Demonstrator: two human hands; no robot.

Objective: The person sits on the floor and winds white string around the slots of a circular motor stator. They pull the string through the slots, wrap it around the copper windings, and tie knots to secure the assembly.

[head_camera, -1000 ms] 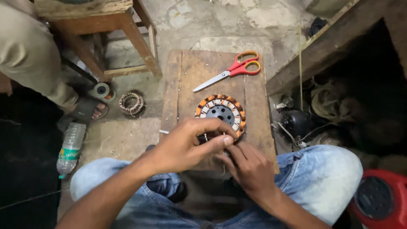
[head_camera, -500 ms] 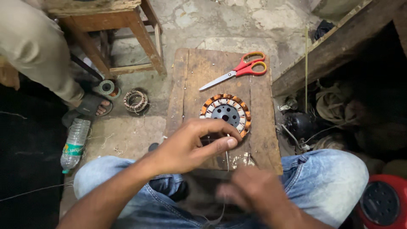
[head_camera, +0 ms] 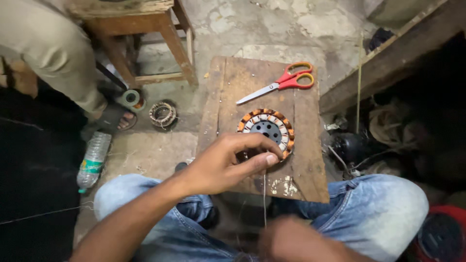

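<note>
A round metal motor core (head_camera: 267,130), ringed with copper-coloured coils and pale slot liners around a dark perforated centre, lies flat on a worn wooden board (head_camera: 306,160) in front of the person's knees. The left hand (head_camera: 228,162) rests on its near edge, fingers curled close, thumb and forefinger pinched on a thin wire (head_camera: 264,199) that runs straight down off the board. The right hand (head_camera: 291,240) sits low between the knees, blurred; whether its fingers grip the wire cannot be told.

Farther up the board lie scissors (head_camera: 279,83) with red and orange plastic handles and steel blades closed, well apart from the core. The board is scratched, nail-studded and flecked with white paint near its front edge.

Blue denim covers both knees. On the rough, cracked concrete floor to the left lie a second, smaller wound coil ring (head_camera: 162,114), a roll of tape (head_camera: 130,98) and a clear plastic bottle (head_camera: 93,160) on its side. A wooden stool (head_camera: 145,29) stands beyond, beside another person's trouser leg and sandalled foot (head_camera: 116,118).
</note>
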